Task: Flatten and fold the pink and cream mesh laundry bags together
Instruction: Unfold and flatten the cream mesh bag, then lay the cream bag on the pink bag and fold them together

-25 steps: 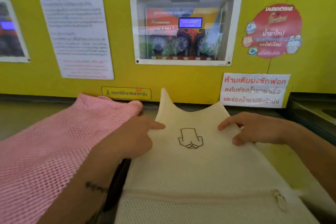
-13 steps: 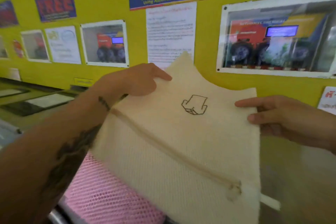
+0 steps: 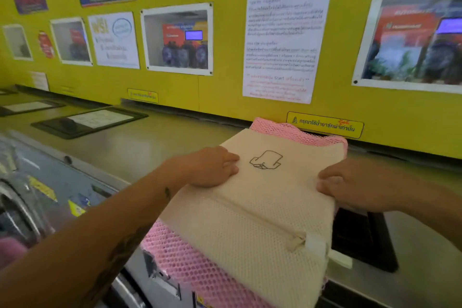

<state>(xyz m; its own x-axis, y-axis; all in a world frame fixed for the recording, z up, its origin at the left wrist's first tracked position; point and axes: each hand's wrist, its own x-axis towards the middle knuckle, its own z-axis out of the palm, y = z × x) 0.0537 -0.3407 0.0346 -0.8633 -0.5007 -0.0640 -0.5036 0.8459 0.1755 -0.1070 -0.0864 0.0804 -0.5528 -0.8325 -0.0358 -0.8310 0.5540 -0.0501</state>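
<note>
The cream mesh bag (image 3: 262, 220) lies flat on top of the pink mesh bag (image 3: 190, 265), whose mesh shows beyond its far edge and at its near left. A black line drawing (image 3: 266, 159) marks the cream bag's far half, and a zipper (image 3: 295, 242) crosses its near half. My left hand (image 3: 210, 167) holds the cream bag's left edge, fingers laid on top. My right hand (image 3: 350, 185) grips its right edge with curled fingers. Both bags rest on a washing machine's top.
A yellow wall (image 3: 225, 97) with posters and framed windows stands right behind the bags. The steel machine tops (image 3: 150, 142) run off to the left, with black-framed panels (image 3: 90, 120) set into them. A dark panel (image 3: 362, 237) lies under my right wrist. The machine front (image 3: 37, 195) drops away at left.
The cream bag, first lying beside the pink one, was lifted in both hands, carried left and laid down on top of the pink bag. My view swung left and down.
</note>
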